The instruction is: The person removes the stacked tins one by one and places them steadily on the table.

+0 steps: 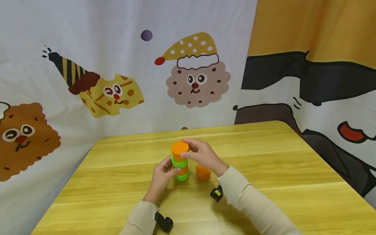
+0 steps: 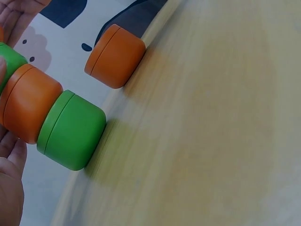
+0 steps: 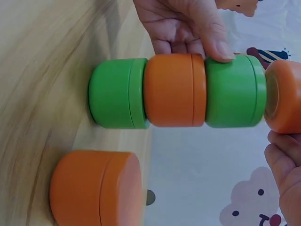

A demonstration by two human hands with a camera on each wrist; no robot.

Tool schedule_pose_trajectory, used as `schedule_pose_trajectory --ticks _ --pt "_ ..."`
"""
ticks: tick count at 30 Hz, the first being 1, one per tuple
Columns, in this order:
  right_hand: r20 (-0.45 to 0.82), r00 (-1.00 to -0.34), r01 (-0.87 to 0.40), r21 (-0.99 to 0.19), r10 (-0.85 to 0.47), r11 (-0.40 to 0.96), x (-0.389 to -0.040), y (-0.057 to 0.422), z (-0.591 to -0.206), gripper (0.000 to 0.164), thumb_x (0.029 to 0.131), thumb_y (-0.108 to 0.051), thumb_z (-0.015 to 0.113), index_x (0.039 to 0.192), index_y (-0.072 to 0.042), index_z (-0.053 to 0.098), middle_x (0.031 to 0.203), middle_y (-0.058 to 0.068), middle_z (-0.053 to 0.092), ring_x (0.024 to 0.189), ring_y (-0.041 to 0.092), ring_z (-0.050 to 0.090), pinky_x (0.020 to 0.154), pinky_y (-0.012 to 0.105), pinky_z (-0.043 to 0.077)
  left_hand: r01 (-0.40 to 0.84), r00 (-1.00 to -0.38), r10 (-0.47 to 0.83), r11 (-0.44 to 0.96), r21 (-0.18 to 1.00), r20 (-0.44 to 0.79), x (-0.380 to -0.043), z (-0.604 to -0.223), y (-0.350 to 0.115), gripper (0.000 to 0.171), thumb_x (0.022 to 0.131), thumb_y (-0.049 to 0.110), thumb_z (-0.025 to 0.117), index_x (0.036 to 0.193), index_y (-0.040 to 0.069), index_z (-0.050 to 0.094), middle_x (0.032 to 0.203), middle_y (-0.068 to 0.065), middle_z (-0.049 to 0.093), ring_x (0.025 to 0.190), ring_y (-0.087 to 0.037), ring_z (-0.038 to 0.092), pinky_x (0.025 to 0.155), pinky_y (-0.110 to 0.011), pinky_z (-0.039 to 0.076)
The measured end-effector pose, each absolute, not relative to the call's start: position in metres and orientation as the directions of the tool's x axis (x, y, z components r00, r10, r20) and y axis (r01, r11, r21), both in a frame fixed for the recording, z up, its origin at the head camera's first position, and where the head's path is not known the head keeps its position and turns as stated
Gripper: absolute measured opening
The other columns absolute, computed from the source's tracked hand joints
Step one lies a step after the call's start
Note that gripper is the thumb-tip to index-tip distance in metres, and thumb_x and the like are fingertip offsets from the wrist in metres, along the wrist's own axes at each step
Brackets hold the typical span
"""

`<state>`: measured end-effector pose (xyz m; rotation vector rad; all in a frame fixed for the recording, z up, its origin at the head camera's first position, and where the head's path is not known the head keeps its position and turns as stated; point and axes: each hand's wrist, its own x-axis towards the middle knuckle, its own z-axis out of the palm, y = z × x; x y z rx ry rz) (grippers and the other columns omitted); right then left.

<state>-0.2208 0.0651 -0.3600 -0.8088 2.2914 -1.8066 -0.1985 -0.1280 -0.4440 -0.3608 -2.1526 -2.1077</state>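
Note:
Four-high stands a column of small round lidded jars, green and orange by turns. At its base is a green jar (image 2: pixel 73 132), then an orange jar (image 3: pixel 174 89), then an upper green jar (image 3: pixel 235 92). The left hand (image 1: pixel 161 176) holds the column from the side, its thumb on the upper green jar. At the top, the right hand (image 1: pixel 204 156) grips another orange jar (image 1: pixel 180 150) between thumb and fingers. That jar tilts slightly against the green lid in the right wrist view. A separate orange jar (image 1: pixel 203 172) stands on the table just right of the column.
The wood-grain table (image 1: pixel 117 182) reaches back to a curtain (image 1: pixel 123 39) printed with cartoon figures. Black wrist cameras hang below both sleeves, the right one (image 1: pixel 216 193) near the lone orange jar.

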Motion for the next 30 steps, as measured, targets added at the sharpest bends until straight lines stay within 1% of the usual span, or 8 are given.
schedule_pose_trajectory --ticks 4,7,15,21,26,30 --pt "0.251 -0.853 -0.335 -0.935 -0.457 0.113 -0.220 0.072 -0.358 0.061 0.083 -0.030 0.069 0.136 -0.008 0.046 0.129 0.009 0.056 0.115 0.021 0.056 0.091 0.030 0.051 0.234 -0.969 0.091 0.013 0.972 0.231 -0.198 -0.443 -0.127 0.054 0.080 0.010 0.072 0.130 0.006 0.053 0.130 -0.010 0.055 0.123 -0.022 0.049 0.106 -0.037 0.035" --pt "0.246 -0.862 -0.325 -0.939 -0.443 0.113 -0.219 0.078 -0.358 0.062 0.083 -0.031 0.069 0.136 -0.008 0.046 0.128 0.009 0.057 0.113 0.021 0.057 0.088 0.030 0.052 0.231 -0.970 0.085 0.019 0.973 0.229 -0.198 -0.444 -0.126 0.054 0.080 0.009 0.072 0.130 0.005 0.053 0.130 -0.010 0.055 0.123 -0.023 0.049 0.106 -0.036 0.036" --pt "0.230 -0.882 -0.325 -0.929 -0.411 0.178 -0.214 0.099 -0.362 0.062 0.082 -0.030 0.070 0.136 -0.009 0.047 0.129 0.009 0.056 0.115 0.023 0.056 0.089 0.030 0.051 0.212 -0.975 0.080 0.030 0.977 0.209 -0.197 -0.444 -0.125 0.055 0.080 0.007 0.071 0.131 0.003 0.051 0.132 -0.012 0.053 0.125 -0.025 0.047 0.106 -0.036 0.035" --pt "0.204 -0.898 -0.292 -0.939 -0.389 0.182 -0.210 0.117 -0.368 0.063 0.081 -0.031 0.072 0.135 -0.011 0.047 0.129 0.010 0.056 0.117 0.024 0.055 0.090 0.029 0.051 0.216 -0.974 0.075 0.057 0.975 0.212 -0.197 -0.447 -0.125 0.057 0.079 0.011 0.073 0.131 0.003 0.051 0.131 -0.013 0.054 0.124 -0.026 0.047 0.105 -0.038 0.036" --pt "0.196 -0.907 -0.272 -0.949 -0.373 0.162 -0.208 0.130 -0.373 0.065 0.081 -0.029 0.072 0.137 -0.007 0.045 0.131 0.013 0.054 0.119 0.027 0.053 0.089 0.028 0.051 0.201 -0.978 0.072 0.066 0.977 0.196 -0.197 -0.446 -0.126 0.056 0.079 0.013 0.073 0.131 0.005 0.052 0.130 -0.012 0.055 0.125 -0.025 0.047 0.106 -0.039 0.036" --pt "0.185 -0.915 -0.249 -0.958 -0.359 0.140 -0.208 0.138 -0.379 0.066 0.081 -0.027 0.071 0.137 -0.006 0.044 0.130 0.016 0.054 0.117 0.028 0.054 0.086 0.027 0.053 0.200 -0.979 0.064 0.070 0.977 0.196 -0.198 -0.445 -0.127 0.055 0.079 0.012 0.073 0.130 0.006 0.053 0.129 -0.011 0.056 0.124 -0.025 0.048 0.106 -0.039 0.036"
